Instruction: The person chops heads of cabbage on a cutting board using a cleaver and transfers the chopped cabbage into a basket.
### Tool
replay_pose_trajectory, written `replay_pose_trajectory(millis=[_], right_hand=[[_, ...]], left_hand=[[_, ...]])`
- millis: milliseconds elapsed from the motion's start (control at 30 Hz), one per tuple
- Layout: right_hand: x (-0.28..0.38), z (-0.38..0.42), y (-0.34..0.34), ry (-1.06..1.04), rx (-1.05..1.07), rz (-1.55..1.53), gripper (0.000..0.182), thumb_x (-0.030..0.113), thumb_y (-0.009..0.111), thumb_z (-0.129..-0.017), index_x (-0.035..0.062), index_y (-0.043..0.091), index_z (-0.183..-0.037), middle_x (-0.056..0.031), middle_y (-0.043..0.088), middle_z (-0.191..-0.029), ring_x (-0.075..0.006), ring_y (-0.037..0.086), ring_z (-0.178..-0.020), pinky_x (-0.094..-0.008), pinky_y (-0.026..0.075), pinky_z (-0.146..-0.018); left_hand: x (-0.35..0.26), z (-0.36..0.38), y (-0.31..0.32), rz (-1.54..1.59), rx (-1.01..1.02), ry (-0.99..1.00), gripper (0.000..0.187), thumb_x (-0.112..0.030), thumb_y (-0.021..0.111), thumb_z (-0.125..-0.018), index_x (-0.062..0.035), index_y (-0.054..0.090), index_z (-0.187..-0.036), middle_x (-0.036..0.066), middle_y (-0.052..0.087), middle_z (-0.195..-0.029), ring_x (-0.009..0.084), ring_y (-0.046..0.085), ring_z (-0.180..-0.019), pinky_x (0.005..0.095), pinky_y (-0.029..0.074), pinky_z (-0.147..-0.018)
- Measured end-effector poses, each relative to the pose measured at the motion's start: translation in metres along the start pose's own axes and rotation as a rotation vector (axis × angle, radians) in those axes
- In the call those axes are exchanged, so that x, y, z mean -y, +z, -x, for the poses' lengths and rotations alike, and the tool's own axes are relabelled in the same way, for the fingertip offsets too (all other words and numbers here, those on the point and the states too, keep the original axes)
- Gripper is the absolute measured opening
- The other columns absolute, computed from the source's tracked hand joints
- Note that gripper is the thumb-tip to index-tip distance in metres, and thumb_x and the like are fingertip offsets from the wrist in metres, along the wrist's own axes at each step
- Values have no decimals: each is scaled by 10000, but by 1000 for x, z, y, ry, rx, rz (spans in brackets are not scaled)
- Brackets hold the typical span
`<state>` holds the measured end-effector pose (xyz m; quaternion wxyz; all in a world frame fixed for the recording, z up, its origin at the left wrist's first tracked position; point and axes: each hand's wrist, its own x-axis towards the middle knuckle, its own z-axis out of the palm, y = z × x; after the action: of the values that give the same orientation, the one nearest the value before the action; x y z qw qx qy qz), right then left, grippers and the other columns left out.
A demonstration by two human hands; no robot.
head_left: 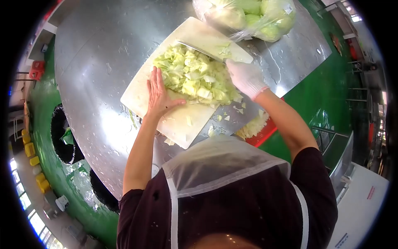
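Note:
A heap of chopped cabbage [192, 76] lies on a white cutting board [182, 124]. My left hand [159, 95] is bare and rests at the near left side of the heap, thumb and fingers spread, touching the cabbage edge. My right hand [244, 78], in a white knit glove, is closed around the handle end of a knife [203, 50]. The blade lies along the far side of the heap, pointing left. Its handle is hidden in the glove. Small cabbage bits lie on the board beyond the blade.
A clear plastic bag of whole cabbages [265, 20] sits beyond the board on the wet metal table [95, 70]. A red container [267, 132] with chopped cabbage stands at the near right table edge. Black-lined bins [62, 135] stand on the green floor at left.

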<state>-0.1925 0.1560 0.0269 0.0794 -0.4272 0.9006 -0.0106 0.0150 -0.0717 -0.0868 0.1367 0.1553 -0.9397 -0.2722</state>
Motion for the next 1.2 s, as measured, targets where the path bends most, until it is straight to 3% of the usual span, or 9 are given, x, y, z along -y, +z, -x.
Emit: replay_pose_trajectory(millis=[267, 367, 467, 567, 667, 767, 867, 1033, 1200], right_hand=[[4, -71, -26, -43, 97, 19, 285, 163, 450, -918, 106, 562, -1174, -184, 665, -991, -350, 655, -874, -467, 510, -769], [-1, -92, 2, -273, 45, 9, 356, 122, 461, -895, 139, 563, -1236, -173, 668, -1020, -333, 659, -902, -443, 514, -805], [-18, -77, 20, -463, -29, 105, 291, 112, 464, -897, 139, 635, -1132, -100, 682, -1041, -295, 667, -903, -403, 527, -776], [-44, -50, 20, -498, 24, 154, 362, 139, 459, -910, 233, 598, -1231, -69, 686, -1013, -263, 672, -853, -393, 534, -724], [-60, -19, -3, -466, 169, 277, 455, 148, 453, -917, 332, 542, -1323, -33, 691, -1003, -249, 677, -786, -378, 537, -644], [-105, 5, 8, -422, 151, 318, 482, 148, 451, -910, 361, 533, -1335, -46, 690, -924, -255, 678, -728, -374, 532, -594], [-147, 27, 27, -374, 134, 266, 632, 113, 512, -843, 390, 419, -1403, -54, 670, -829, -238, 648, -632, -364, 516, -546], [-208, 100, 33, -183, 169, 152, 632, 109, 523, -819, 374, 433, -1386, -80, 677, -886, -280, 650, -654, -369, 534, -603], [-231, 187, 9, 150, 263, 72, 421, 210, 520, -906, 300, 531, -1317, -75, 693, -951, -262, 686, -793, -380, 535, -675]], left_hand=[[-16, 4, -11, -20, 84, -52, 1556, -557, 917, -371, -51, 3, -1525, 242, 52, -1575, 403, 47, -1469, 599, 95, -1159], [-28, 18, -6, -66, 139, -3, 1566, -627, 884, -372, -34, 3, -1523, 263, 37, -1571, 444, 32, -1458, 597, 69, -1161], [-48, 35, 15, -88, 123, 33, 1600, -733, 819, -368, -27, -34, -1523, 290, 9, -1564, 478, 13, -1447, 623, 43, -1147], [-73, 52, 50, -126, 90, 121, 1617, -796, 766, -375, -43, -87, -1524, 323, -26, -1550, 489, -5, -1442, 696, 32, -1102], [-120, 58, 57, -90, 186, 113, 1356, -549, 849, -551, -56, 35, -1517, 355, 26, -1524, 548, 85, -1404, 743, 92, -1056], [-116, 63, 107, -337, 110, 258, 1079, -238, 777, -643, -42, 136, -1488, 350, 55, -1521, 571, 132, -1379, 758, 124, -1031], [-154, 48, 104, -240, 174, 301, 1011, -88, 680, -618, -44, 165, -1488, 339, 59, -1527, 583, 144, -1371, 765, 126, -1023], [-202, 23, 141, -127, 242, 383, 1065, -101, 745, -580, -47, 188, -1486, 329, 72, -1533, 560, 175, -1375, 719, 172, -1051], [-255, -6, 173, -18, 350, 539, 1078, -126, 801, -580, -83, 220, -1486, 308, 166, -1509, 533, 238, -1361, 690, 224, -1050]])
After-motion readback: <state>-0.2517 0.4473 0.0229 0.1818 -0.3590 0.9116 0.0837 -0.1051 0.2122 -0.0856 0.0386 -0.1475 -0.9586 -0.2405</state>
